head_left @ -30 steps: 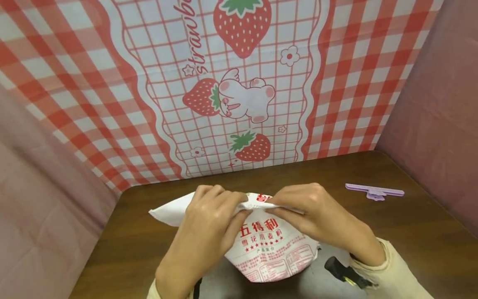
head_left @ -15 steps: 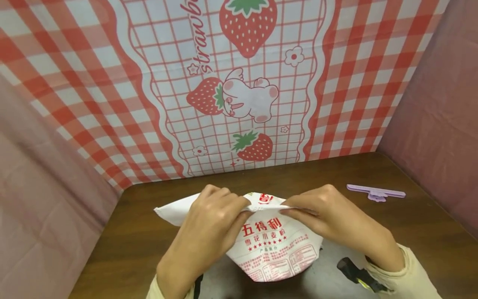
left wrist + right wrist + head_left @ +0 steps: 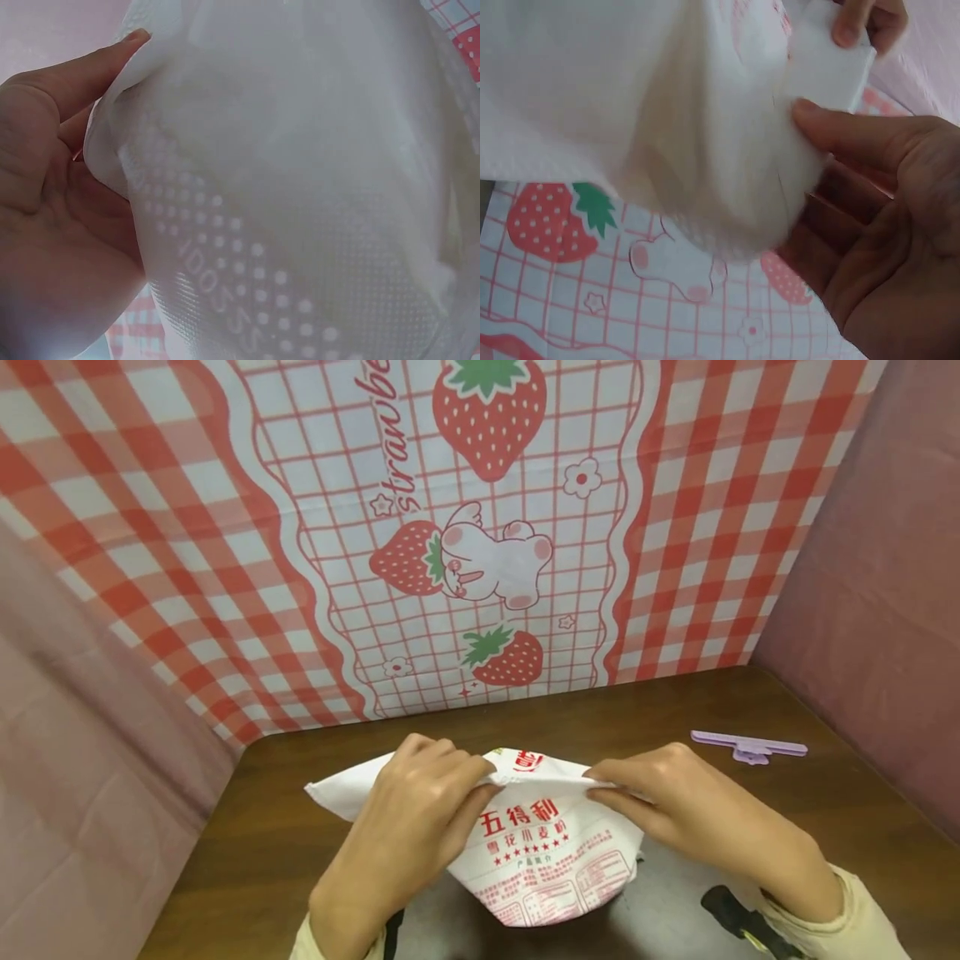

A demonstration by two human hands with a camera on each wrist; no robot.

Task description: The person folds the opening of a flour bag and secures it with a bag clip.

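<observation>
A white flour bag [image 3: 540, 860] with red Chinese print stands in front of me in the head view, its top folded over. My left hand [image 3: 416, 814] pinches the fold left of its middle, and a white corner sticks out beyond that hand. Toward the right end, my right hand [image 3: 705, 810] pinches the same fold between thumb and fingers. Close up in the left wrist view, the bag [image 3: 300, 150] shows embossed dots and digits. The right wrist view has the right-hand thumb [image 3: 840, 131] on the bag's folded edge [image 3: 829, 67], with left-hand fingertips beyond it.
A lilac sealing clip [image 3: 750, 746] lies on the brown wooden table [image 3: 630, 706] at the right. Beneath the bag is a grey surface [image 3: 667, 902]. A strawberry-print cloth [image 3: 495, 560] hangs behind, and pinkish curtains [image 3: 862, 593] flank both sides.
My right hand has slid rightward along the fold, uncovering more of the bag's edge. The left hand keeps its grip in nearly the same place.
</observation>
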